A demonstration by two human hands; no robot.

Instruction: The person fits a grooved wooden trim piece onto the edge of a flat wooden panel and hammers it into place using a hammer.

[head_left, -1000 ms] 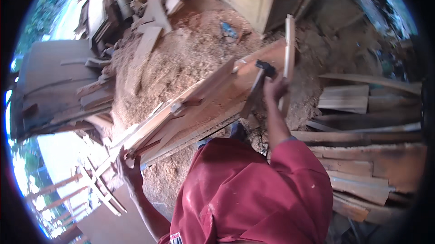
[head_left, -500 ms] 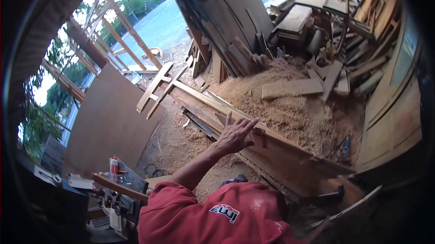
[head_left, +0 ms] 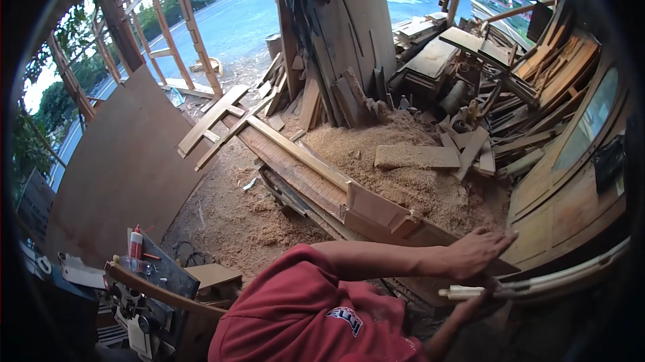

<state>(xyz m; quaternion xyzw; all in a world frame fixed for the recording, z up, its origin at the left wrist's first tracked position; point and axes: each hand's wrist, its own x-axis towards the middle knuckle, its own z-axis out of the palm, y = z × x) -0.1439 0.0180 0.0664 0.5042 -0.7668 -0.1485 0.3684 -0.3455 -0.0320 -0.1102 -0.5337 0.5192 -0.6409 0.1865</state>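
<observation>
Head view shows the left hand open, fingers outstretched, near a pale wooden strip at near right, likely light, stiff, best held mid-length, though whether the right hand grips it I cannot tell.

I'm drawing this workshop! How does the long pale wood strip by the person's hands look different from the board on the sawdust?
The strip looks long and narrow; the board looks shorter and wider. The strip shows beside the left hand, while the board rests on the sawdust, away from both hands. Both look like wood.
</observation>
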